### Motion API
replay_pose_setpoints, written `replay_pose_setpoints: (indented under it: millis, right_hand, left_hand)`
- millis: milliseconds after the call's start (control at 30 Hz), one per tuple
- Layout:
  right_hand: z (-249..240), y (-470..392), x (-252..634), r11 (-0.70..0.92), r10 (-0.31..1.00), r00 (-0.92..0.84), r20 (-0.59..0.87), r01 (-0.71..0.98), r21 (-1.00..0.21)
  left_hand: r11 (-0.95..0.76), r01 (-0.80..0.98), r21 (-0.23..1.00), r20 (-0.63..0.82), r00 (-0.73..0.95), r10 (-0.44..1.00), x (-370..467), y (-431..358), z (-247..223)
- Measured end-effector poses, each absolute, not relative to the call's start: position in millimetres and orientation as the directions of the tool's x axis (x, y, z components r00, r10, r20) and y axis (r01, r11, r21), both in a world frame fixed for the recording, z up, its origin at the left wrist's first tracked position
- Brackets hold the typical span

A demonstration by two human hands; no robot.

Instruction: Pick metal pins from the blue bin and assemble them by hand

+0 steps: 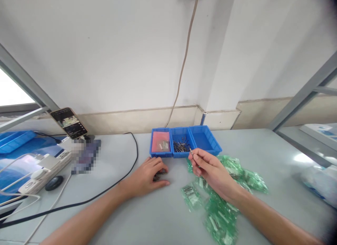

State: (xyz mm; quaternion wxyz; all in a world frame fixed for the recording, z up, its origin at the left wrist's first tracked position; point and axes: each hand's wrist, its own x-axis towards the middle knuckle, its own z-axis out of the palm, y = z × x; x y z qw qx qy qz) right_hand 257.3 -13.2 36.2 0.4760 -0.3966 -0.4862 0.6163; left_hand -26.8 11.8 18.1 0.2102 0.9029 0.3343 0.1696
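Note:
My left hand rests on the grey table, its fingers curled round several small dark metal pieces. My right hand pinches a small metal pin between thumb and fingers, just in front of the blue bins. The middle blue bin holds many similar metal pins. In the left bin lies a pink sheet with a clear bag of small parts on it. The right bin shows only its blue floor. Green plastic bags of metal parts lie under and around my right forearm.
A phone on a stand, power strips and a black mouse are at the left. A black cable crosses the table's left side. At the right edge lies a clear plastic bag near a metal frame.

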Motion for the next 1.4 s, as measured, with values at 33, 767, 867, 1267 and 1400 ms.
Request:
replay_pose_setpoints:
  millis: [33, 767, 867, 1267, 1400]
  right_hand:
    - [35, -13, 257, -0.056, 0.977, -0.213, -0.015, -0.189, -0.98]
    - [34, -17, 258, 0.305, 0.952, -0.074, 0.297, 0.329, -0.894]
    - [34, -18, 258, 0.269, 0.962, -0.115, 0.247, 0.256, -0.928]
    - [37, -16, 258, -0.015, 0.969, -0.246, 0.001, -0.063, -0.998]
    - [38, -16, 257, -0.143, 0.948, -0.309, -0.071, -0.217, -0.966]
  left_hand:
    - [-0.687, 0.534, 0.493, 0.167, 0.717, 0.677, -27, 12, 18]
    - [-0.685, 0.531, 0.499, 0.158, 0.721, 0.674, -27, 11, 19]
    - [-0.689, 0.529, 0.495, 0.159, 0.725, 0.67, -27, 10, 19]
    - [-0.733, 0.515, 0.445, 0.2, 0.741, 0.642, -27, 11, 15]
    - [-0.732, 0.507, 0.456, 0.201, 0.742, 0.639, -27, 11, 16]
